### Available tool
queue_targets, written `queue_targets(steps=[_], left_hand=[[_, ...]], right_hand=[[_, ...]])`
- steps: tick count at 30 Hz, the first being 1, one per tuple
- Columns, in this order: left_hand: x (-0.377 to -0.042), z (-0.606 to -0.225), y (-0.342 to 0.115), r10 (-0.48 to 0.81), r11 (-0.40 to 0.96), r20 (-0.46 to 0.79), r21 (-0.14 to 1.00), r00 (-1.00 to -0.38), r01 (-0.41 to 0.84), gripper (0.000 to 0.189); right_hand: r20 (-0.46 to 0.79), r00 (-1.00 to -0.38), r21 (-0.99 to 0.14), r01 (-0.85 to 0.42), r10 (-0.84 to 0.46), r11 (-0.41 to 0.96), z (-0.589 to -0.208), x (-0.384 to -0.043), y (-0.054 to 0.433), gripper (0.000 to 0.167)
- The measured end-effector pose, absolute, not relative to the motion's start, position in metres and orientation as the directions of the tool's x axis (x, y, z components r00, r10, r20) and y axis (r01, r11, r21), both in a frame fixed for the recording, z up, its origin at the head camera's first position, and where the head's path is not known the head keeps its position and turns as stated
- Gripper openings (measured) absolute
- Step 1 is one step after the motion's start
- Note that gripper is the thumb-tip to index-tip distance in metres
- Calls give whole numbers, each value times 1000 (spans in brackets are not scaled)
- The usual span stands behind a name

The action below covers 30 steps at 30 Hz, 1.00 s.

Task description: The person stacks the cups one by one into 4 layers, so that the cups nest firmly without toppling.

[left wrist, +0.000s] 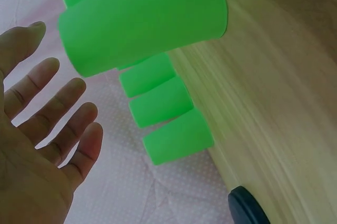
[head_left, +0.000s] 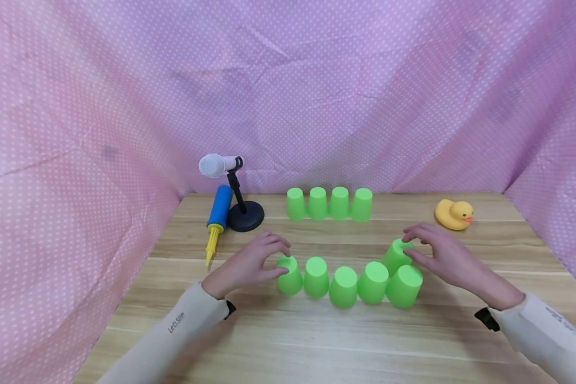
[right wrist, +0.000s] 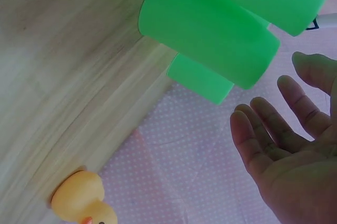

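Note:
Several light-green cups stand upside down in a front row, among them a middle cup (head_left: pixel 343 288) and a right-end cup (head_left: pixel 404 288). Just behind that right end is one more green cup (head_left: pixel 394 258). My left hand (head_left: pixel 250 262) hovers at the leftmost cup (head_left: pixel 290 278), thumb and fingers spread beside its top. In the left wrist view the fingers (left wrist: pixel 58 108) are loosely extended, with a gap to the large cup (left wrist: pixel 147 24). My right hand (head_left: pixel 447 257) is at the cup behind the right end; the right wrist view shows relaxed fingers (right wrist: pixel 274 129) apart from the cup (right wrist: pixel 208 29).
A row of several green cups (head_left: pixel 318 204) stands at the table's back edge. To the left are a microphone (head_left: pixel 216 165) on a black stand (head_left: pixel 246 216) and a blue and yellow hand pump (head_left: pixel 220 208). A rubber duck (head_left: pixel 451 215) sits back right. Dotted pink cloth (head_left: pixel 317 106) hangs around the table.

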<state>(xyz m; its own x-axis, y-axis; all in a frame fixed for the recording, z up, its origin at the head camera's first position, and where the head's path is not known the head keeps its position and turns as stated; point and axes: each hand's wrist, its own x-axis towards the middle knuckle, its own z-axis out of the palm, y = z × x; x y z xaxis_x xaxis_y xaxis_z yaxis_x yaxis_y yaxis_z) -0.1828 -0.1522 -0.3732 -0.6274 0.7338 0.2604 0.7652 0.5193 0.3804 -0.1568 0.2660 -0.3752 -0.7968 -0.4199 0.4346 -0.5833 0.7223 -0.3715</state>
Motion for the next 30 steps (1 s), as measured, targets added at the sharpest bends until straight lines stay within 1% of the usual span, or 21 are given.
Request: queue_targets(steps=[4, 10, 19, 28, 30], left_hand=[[-184, -378, -152, 741, 513, 254, 383, -622, 768, 24], [-183, -381, -151, 737, 528, 197, 429, -646, 733, 22], [-182, -384, -151, 734, 536, 170, 449, -657, 715, 22], [-180, -384, -152, 721, 559, 174, 425, -670, 712, 22], [-181, -383, -153, 718, 563, 172, 427, -675, 708, 21]], right_hand=[[400, -814, -396, -567, -420, 722, -379, -159, 266, 20], [337, -841, -418, -537, -423, 733, -385, -162, 267, 19], [368, -828, -384, -550, -423, 742, -389, -164, 266, 22], [317, -866, -412, -494, -387, 766, -387, -163, 266, 20], [319, -864, -415, -497, -390, 762, -386, -164, 266, 20]])
